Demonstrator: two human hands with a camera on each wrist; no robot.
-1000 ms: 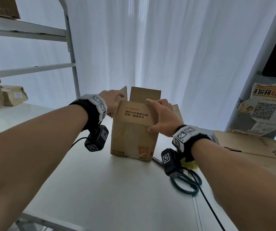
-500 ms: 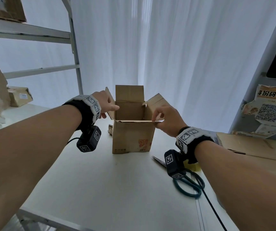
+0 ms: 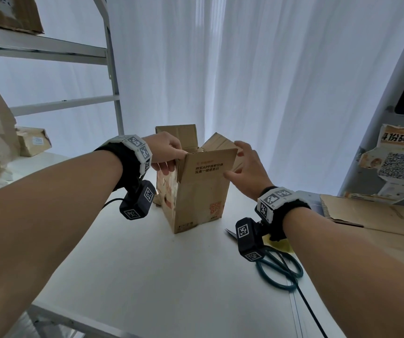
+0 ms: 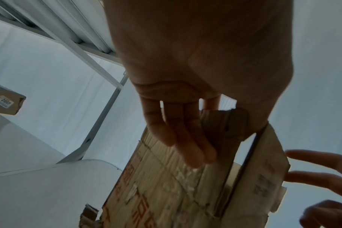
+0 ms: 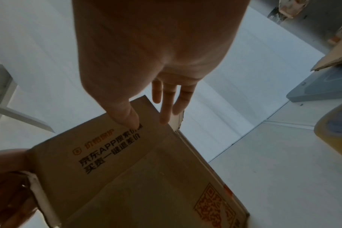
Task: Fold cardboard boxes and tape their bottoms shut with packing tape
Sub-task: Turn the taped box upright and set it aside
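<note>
White curtain behind white desk (image 3: 135, 276). Corrugated cardboard box (image 3: 197, 193) upright mid-desk, top flaps raised, interior hidden. Left hand (image 3: 168, 152) pinches near flap's left corner; right hand (image 3: 246, 167) spread, thumb touching printed flap. Green-handled scissors (image 3: 280, 272) near desk's right edge, flattened cardboard (image 3: 379, 218) beyond.

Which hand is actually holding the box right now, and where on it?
The left hand grips the cardboard box at its top left corner. The right hand is open at the printed flap, fingers straight, gripping nothing.
</note>
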